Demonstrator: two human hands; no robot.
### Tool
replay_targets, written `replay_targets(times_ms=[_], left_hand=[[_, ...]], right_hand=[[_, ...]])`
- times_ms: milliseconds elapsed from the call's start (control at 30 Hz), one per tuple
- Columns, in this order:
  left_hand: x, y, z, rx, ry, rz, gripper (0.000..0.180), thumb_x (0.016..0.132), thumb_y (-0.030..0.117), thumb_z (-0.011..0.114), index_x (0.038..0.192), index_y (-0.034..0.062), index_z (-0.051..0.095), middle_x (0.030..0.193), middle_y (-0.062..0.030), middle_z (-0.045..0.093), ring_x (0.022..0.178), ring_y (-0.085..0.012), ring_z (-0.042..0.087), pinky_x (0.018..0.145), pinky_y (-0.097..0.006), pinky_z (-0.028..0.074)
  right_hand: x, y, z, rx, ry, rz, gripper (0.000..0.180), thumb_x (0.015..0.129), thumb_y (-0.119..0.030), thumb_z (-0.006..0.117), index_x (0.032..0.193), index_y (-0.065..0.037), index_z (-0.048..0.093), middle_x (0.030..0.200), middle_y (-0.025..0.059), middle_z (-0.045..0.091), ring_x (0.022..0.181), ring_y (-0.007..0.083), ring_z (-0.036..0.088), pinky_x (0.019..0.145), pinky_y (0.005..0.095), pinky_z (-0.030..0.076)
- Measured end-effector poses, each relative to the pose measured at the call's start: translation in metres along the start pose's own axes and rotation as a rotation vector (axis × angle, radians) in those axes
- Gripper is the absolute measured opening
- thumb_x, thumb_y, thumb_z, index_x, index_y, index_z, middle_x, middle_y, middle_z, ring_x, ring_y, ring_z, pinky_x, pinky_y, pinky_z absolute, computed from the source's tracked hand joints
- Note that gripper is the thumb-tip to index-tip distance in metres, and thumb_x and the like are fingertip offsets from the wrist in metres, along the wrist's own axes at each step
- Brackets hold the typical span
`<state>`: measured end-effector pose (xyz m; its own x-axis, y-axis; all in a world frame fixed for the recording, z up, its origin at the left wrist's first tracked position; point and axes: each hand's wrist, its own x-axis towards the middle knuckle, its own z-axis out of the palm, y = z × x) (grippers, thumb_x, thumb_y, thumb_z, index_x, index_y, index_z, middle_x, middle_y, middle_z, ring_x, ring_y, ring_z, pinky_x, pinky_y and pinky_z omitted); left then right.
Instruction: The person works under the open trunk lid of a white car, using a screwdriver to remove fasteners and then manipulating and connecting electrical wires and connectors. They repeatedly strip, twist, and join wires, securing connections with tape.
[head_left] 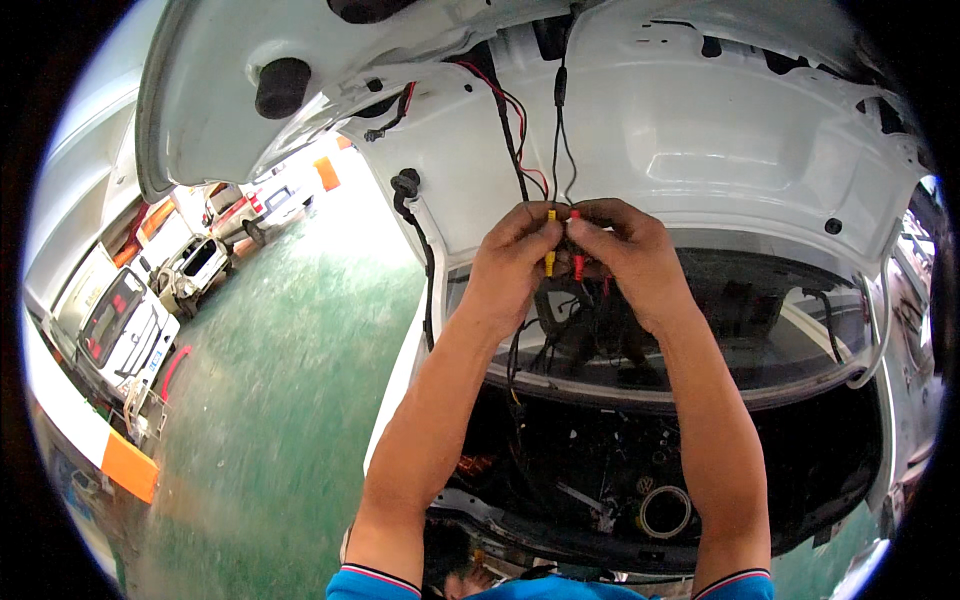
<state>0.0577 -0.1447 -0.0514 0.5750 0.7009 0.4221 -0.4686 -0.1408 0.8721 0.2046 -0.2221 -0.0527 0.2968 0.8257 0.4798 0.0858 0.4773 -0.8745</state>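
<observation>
Both arms raised under the white tailgate (700,130), hands meeting just below its inner panel, above the rear glass (800,320). Left hand (510,265) pinched shut on a yellow plug (550,255), thumb and forefinger closed around its upper end, the plug hanging upright under the fingertips. Right hand (630,255) likewise pinched shut on a red plug (577,262), held upright just beside the yellow one, the two plugs near touching but whether joined cannot be told. Thin black and red wires (515,120) running down the tailgate panel from its top edge into the fingers, a second black lead (559,90) with a small inline block hanging alongside them. More dark cable (560,330) dangling below the hands in front of the glass, tangled, ends not clear. Left of the hands, on the tailgate edge, a black rubber loom (418,225) curving down along the panel. Near the tailgate's upper left corner, a black rubber stop (282,87). Below the tailgate, open boot (600,460) dark and cluttered, a roll of tape (665,512) lying near its sill. Far left of the tailgate, green floor (270,400), parked white cars (190,270) and a white van (115,330) beside an orange-and-white barrier (125,465). Blue sleeves (560,590) with striped cuffs at the lower edge.
</observation>
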Motion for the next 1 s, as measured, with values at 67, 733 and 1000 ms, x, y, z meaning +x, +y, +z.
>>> replay_targets(times_ms=[67,733,1000], left_hand=[[0.0,0.004,0.006,-0.058,0.049,-0.03,0.027,0.097,0.011,0.062,0.118,-0.0055,0.059,0.106,-0.0107,0.064,0.086,-0.0142,0.063,0.07,-0.027,0.053],[-0.007,0.03,-0.008,-0.102,-0.135,-0.063,0.03,0.1,0.014,0.057,0.121,-0.0075,0.059,0.119,-0.0156,0.065,0.081,-0.0214,0.064,0.07,-0.034,0.05],[-0.021,0.025,0.0,0.417,-0.139,0.007,0.055,0.086,0.0,0.069,0.139,-0.0032,0.052,0.118,-0.0135,0.065,0.096,-0.0197,0.067,0.087,-0.032,0.055]], right_hand=[[-0.003,-0.003,0.005,-0.053,-0.035,-0.008,0.032,0.089,-0.018,0.074,0.111,0.004,0.066,0.096,0.0106,0.07,0.084,0.0147,0.066,0.074,0.0282,0.055],[0.011,0.006,-0.02,0.249,0.309,0.085,0.022,0.085,-0.007,0.063,0.104,0.004,0.065,0.086,0.0063,0.064,0.07,0.016,0.06,0.069,0.0295,0.051],[0.003,-0.01,-0.015,0.346,-0.011,0.106,0.025,0.087,-0.013,0.067,0.108,0.0,0.066,0.089,0.0057,0.065,0.079,0.0136,0.058,0.066,0.0284,0.047]])
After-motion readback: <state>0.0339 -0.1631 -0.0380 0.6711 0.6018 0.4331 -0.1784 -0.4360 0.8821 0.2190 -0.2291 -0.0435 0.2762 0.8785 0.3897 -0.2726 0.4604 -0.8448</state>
